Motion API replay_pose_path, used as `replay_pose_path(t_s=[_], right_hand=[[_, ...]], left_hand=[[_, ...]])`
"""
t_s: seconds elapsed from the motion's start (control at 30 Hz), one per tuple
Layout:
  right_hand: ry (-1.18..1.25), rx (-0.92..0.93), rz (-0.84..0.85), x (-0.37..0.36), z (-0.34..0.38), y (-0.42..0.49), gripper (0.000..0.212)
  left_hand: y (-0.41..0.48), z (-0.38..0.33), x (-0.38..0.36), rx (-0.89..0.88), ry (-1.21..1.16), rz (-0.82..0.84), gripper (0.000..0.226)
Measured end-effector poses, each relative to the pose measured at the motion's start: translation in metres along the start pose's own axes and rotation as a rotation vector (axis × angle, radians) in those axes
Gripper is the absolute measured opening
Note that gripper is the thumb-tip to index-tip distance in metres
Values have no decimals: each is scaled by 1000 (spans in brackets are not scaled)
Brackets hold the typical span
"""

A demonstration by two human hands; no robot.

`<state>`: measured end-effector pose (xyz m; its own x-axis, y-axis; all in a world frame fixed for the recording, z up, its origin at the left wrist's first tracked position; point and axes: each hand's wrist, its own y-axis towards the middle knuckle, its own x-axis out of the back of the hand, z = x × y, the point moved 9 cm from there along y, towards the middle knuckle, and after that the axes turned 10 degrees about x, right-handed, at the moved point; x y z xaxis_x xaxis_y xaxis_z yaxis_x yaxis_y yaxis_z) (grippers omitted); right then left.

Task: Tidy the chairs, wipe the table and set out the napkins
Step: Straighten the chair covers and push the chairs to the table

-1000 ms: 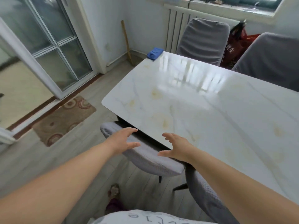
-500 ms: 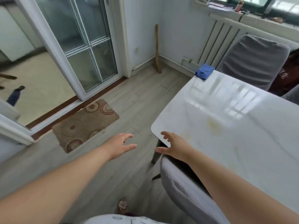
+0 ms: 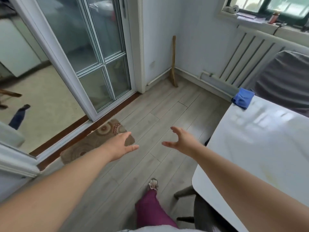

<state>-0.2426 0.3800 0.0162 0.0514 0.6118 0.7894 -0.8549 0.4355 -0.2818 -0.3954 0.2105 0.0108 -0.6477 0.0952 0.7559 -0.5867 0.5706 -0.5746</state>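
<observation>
Table (image 3: 260, 148): white glossy marble-look top filling the right side of the view, its rounded near corner low in the frame and its far corner by the radiator (image 3: 247, 52). Wooden floor (image 3: 150, 114): pale planks across the centre, running to a glazed sliding door (image 3: 93, 52) on the left. Grey chair (image 3: 284, 81): upholstered back standing at the table's far end, in front of the radiator. A second chair (image 3: 200, 211), dark and only partly visible, sits tucked under the table's near corner, with its legs showing on the floor. Patterned brown mat (image 3: 93, 143): lying on the floor at the door threshold. Left hand (image 3: 121, 145) and right hand (image 3: 182, 142): both raised over bare floor, palms facing each other, fingers spread and loosely curved, grasping nothing; the right hand is near the table's edge but clear of it. Blue cloth (image 3: 243, 99): crumpled on the table's far corner, overhanging the edge slightly. Wooden stick (image 3: 173, 64): leaning in the wall corner.
</observation>
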Motion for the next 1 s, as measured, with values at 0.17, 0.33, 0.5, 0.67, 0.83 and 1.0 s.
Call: replay_pose_path(t_s=[0.17,0.33,0.5,0.67,0.83,1.0], right_hand=[[-20,-9,-37,32,-13,98,91],[-9,-60,-48,94,-32,221,92],[29,-113,-102,148,-54,289,92],[77,-204,-157,193,-96,345,92],[106,-364,-239,257,-162,416,93],[172,-559,-337,323,-220,454,98]], left_hand=[[94,-22,53,-31,79,-12,86],[207,-61,140,-71,197,-45,91],[288,-103,186,-112,246,-28,95],[376,-163,219,-189,237,9,96],[493,-256,257,-333,299,91,92],[575,-356,299,-440,391,171,91]])
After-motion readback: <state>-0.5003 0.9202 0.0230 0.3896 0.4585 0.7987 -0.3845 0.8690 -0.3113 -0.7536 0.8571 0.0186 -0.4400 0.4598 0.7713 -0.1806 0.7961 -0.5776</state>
